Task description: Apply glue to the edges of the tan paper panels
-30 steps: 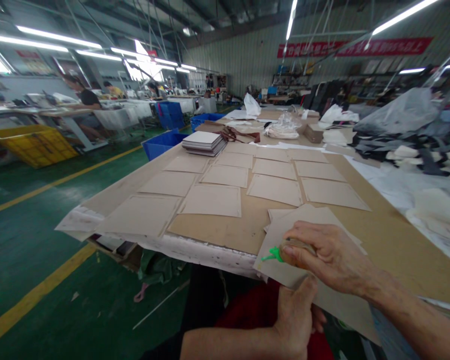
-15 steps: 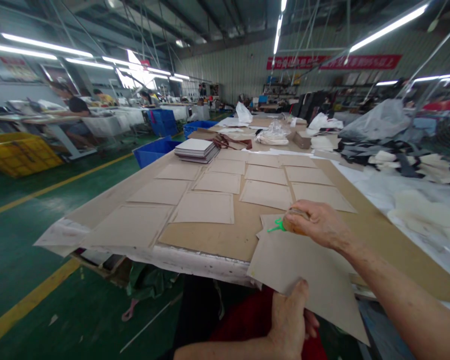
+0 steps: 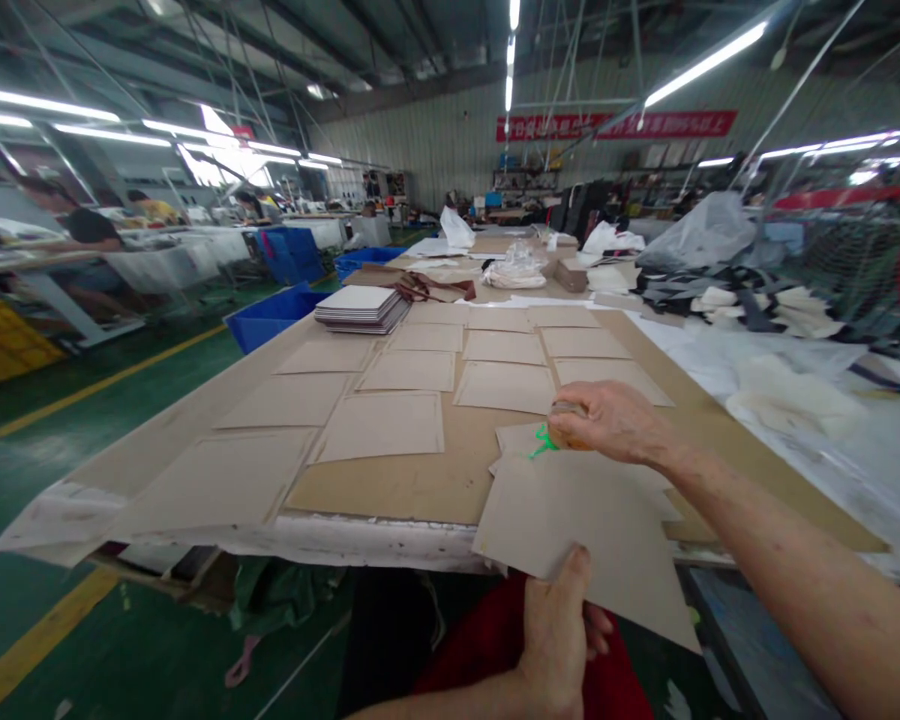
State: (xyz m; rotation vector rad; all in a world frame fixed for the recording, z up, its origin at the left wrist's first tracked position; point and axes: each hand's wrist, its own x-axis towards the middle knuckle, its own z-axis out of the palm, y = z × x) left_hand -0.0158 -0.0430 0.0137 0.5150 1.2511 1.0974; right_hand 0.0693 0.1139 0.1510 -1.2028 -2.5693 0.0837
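Moved since earlier: right hand (image 3: 616,420) has travelled up the card sheet (image 3: 577,530), from its near edge towards its far end, taking the brush along; the sheet stays pinched at the bottom.
Card sheet: lies half on the table (image 3: 390,490), its near part overhanging the edge, on top of another loose sheet.
Left hand (image 3: 559,625): thumb on top, fingers underneath, closed on the sheet's near edge.
Right hand: fist closed round a small brush (image 3: 562,432) with a green tuft, pressed to the sheet's far end.
Step in hand: judged to be brushing the sheet's face, the stroke near its far limit.
Next move calls for: a steady pinch so the overhang does not slide, and even pressure.
Around: rows of laid-out sheets (image 3: 382,425), a stack of boards (image 3: 360,308), blue bins (image 3: 270,315).
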